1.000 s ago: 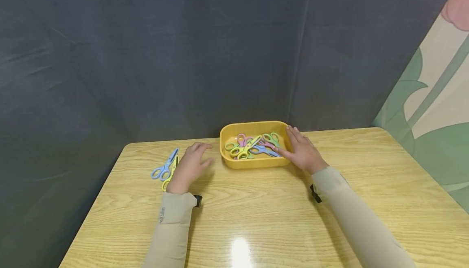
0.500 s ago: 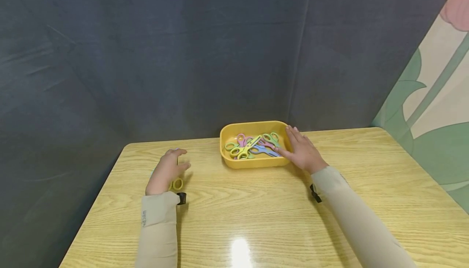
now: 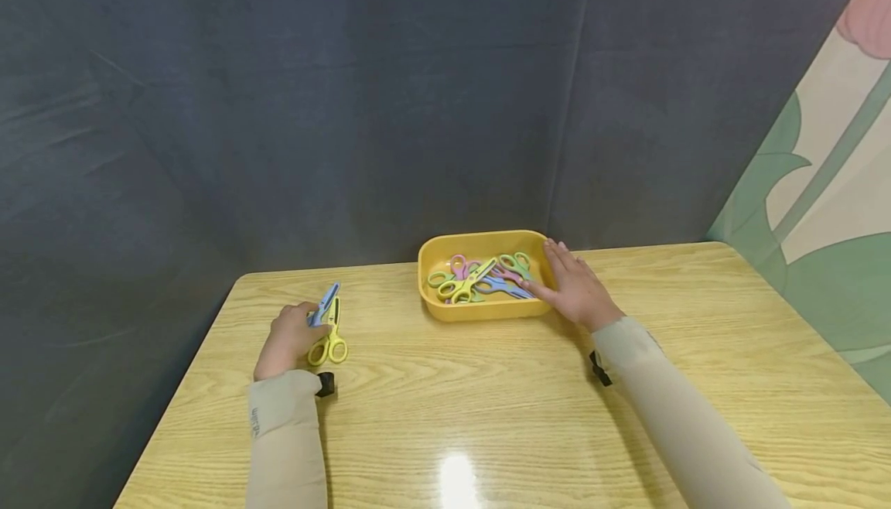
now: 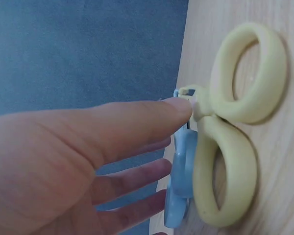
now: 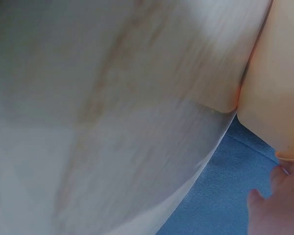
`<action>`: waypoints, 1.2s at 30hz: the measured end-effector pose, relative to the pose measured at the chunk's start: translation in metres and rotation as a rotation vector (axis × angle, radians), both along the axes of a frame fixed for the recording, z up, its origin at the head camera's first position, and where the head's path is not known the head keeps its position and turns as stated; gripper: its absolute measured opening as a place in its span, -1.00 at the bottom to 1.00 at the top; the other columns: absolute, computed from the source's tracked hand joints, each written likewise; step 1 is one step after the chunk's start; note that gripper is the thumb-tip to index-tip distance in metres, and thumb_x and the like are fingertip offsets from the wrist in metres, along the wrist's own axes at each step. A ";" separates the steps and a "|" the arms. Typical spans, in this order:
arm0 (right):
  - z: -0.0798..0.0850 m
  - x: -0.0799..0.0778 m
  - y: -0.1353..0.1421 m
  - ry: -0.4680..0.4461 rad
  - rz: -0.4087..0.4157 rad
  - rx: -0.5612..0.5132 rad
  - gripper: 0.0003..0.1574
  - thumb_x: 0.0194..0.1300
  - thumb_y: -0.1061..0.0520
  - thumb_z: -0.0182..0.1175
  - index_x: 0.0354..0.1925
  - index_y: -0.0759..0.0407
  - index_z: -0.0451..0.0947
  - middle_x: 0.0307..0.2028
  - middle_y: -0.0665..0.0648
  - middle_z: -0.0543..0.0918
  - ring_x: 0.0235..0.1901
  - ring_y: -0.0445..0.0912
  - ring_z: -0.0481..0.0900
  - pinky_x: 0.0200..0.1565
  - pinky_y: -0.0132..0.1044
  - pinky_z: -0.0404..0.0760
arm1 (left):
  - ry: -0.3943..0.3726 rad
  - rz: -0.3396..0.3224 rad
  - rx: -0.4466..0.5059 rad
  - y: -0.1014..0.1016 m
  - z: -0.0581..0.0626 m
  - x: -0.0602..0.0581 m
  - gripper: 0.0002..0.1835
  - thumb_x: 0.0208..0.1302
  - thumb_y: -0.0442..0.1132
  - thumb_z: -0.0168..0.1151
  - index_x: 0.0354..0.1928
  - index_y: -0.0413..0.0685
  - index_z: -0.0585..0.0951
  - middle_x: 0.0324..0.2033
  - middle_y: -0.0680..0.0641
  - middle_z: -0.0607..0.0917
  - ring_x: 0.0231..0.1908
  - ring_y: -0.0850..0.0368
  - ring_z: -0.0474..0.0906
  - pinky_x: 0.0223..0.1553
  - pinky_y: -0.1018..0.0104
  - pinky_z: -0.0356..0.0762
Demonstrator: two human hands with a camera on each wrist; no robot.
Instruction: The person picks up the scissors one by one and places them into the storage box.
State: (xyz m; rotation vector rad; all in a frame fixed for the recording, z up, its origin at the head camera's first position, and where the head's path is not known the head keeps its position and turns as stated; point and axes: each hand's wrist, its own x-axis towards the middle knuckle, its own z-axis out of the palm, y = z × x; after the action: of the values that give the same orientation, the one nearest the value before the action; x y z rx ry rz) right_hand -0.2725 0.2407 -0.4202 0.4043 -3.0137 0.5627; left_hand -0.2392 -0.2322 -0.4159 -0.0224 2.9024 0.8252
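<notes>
My left hand (image 3: 287,339) is at the blue scissors (image 3: 324,302) on the left of the table, thumb on the near side and fingers on the far side, pinching them around the middle and handles. The hand hides most of the blue handles (image 4: 179,171). Right beside them lie yellow scissors (image 3: 333,335), their loops (image 4: 230,166) close to my thumb tip in the left wrist view. My right hand (image 3: 576,289), fingers extended, rests on the right rim of a yellow tray (image 3: 487,311). Inside the tray are several scissors, with a yellow pair (image 3: 465,283) on top.
The wooden table (image 3: 445,393) ends at the back against a dark curtain (image 3: 348,107). A wall with a painted flower (image 3: 821,207) stands at the right. In the right wrist view the tray's wall (image 5: 274,83) shows at the right edge.
My left hand has moved left from near the tray, over the yellow scissors, and has come down onto the blue scissors. The right hand has stayed on the tray rim.
</notes>
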 end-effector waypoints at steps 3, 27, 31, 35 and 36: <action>0.000 -0.001 0.000 0.004 0.000 -0.002 0.16 0.50 -0.31 0.01 0.59 0.36 -0.25 0.60 0.32 -0.16 0.58 0.22 -0.23 0.49 0.22 -0.17 | 0.006 0.009 -0.012 0.000 0.000 -0.001 -0.38 0.40 -0.22 0.25 0.35 -0.48 0.37 0.18 -0.57 0.43 0.12 -0.47 0.40 0.08 -0.27 0.41; 0.000 -0.003 0.001 0.015 0.003 -0.015 0.17 0.49 -0.34 0.01 0.60 0.36 -0.23 0.60 0.32 -0.15 0.57 0.23 -0.22 0.49 0.22 -0.17 | 0.015 0.076 -0.073 -0.009 -0.007 -0.002 -0.42 0.37 -0.23 0.27 0.28 -0.52 0.43 0.12 -0.54 0.47 0.03 -0.46 0.38 0.02 -0.19 0.33; -0.002 -0.002 0.001 0.013 0.003 -0.014 0.17 0.49 -0.35 0.00 0.60 0.35 -0.23 0.60 0.33 -0.15 0.57 0.23 -0.22 0.50 0.21 -0.18 | 0.018 0.090 -0.075 -0.009 -0.010 0.000 -0.45 0.37 -0.24 0.28 0.25 -0.53 0.45 0.07 -0.53 0.48 0.03 -0.46 0.37 -0.01 -0.17 0.38; -0.004 -0.002 0.002 0.018 0.008 -0.011 0.17 0.49 -0.35 0.00 0.59 0.36 -0.23 0.60 0.33 -0.13 0.57 0.23 -0.21 0.49 0.21 -0.16 | 0.036 0.088 -0.087 -0.008 -0.012 0.000 -0.45 0.35 -0.25 0.30 0.23 -0.54 0.46 0.04 -0.52 0.50 0.01 -0.45 0.39 -0.03 -0.16 0.40; -0.004 -0.002 0.002 0.017 0.007 -0.011 0.17 0.49 -0.34 0.00 0.59 0.36 -0.23 0.60 0.33 -0.14 0.57 0.23 -0.21 0.49 0.21 -0.17 | 0.041 0.086 -0.084 -0.008 -0.012 0.000 -0.45 0.34 -0.25 0.30 0.22 -0.54 0.46 0.04 -0.52 0.50 0.01 -0.44 0.39 -0.03 -0.16 0.40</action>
State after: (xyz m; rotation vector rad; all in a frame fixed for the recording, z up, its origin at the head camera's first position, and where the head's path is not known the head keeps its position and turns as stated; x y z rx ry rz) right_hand -0.2744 0.2426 -0.4241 0.4176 -2.9930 0.5729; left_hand -0.2397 -0.2401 -0.4283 -0.1415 2.9914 0.7239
